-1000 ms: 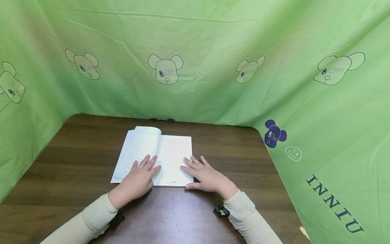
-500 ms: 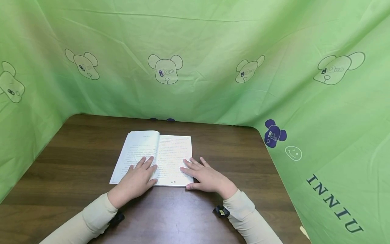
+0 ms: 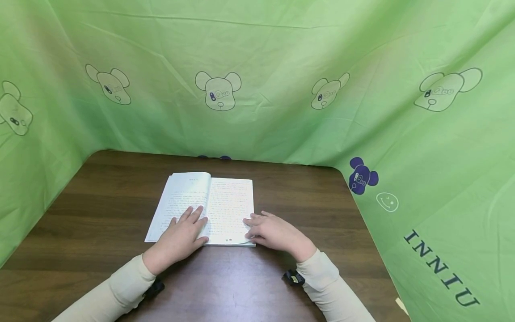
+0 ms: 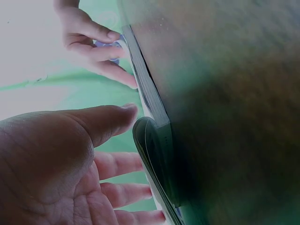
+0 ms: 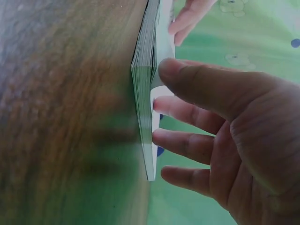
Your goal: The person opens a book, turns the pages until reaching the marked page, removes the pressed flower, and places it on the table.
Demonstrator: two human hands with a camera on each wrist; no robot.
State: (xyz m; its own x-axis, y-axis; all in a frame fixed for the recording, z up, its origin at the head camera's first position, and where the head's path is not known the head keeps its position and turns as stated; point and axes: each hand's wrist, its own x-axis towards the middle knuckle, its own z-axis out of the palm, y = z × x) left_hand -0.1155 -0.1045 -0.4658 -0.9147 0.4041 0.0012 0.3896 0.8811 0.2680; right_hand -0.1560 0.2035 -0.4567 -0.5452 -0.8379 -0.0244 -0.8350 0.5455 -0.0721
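An open book [image 3: 231,201] with printed pages lies on the brown table. My left hand [image 3: 180,238] rests on the lower part of its left page [image 3: 187,185], with fingers spread. At the bottom right corner, my right hand [image 3: 277,233] pinches a page, its thumb and fingers drawn together. That page [image 5: 164,77] lifts and bends away from the thick stack of leaves [image 5: 144,79] in the right wrist view. From the left wrist view, the left-side pages [image 4: 140,133] curl near the spine, beside my left thumb [image 4: 110,119].
A green cloth [image 3: 273,134] printed with bear heads hangs behind the table [image 3: 120,197] and along both sides. Dark wrist cameras sit under both sleeves. A small pale piece [image 3: 402,306] shows at the table's right edge.
The left page has settled flatter under my left hand, which shifted slightly left and then stayed. My right fingers have drawn in from spread, and the right page's bottom corner has lifted.
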